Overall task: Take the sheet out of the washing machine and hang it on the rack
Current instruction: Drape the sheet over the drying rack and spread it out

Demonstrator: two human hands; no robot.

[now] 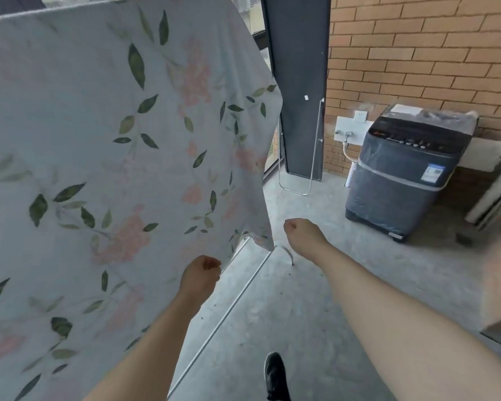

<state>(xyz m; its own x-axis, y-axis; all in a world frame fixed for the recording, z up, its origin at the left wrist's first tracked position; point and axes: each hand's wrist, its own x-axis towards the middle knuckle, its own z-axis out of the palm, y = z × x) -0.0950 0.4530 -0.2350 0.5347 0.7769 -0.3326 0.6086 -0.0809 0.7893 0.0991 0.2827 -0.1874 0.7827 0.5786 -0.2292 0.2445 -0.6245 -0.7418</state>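
The floral sheet (104,146) hangs draped over the top of the rack (229,311), its long axis falling from the upper left of the view down towards the floor, printed face to the camera. Its right edge curves down and ends in a loose corner just above the rack's low rail. The left hand (200,274) sits at that lower right edge, fingers curled in and pinching the cloth. The right hand (300,233) is apart from the sheet, just beside its corner, closed into a loose fist with nothing in it. To the right of the sheet the grey concrete floor (330,314) lies open as far as the washing machine (408,175), a dark top-loader wrapped in clear film, well apart from the rack and standing against the brick wall (417,53). A dark upright panel (298,82) stands behind the rack's far leg. 1 black shoe (276,374) shows at the bottom edge.
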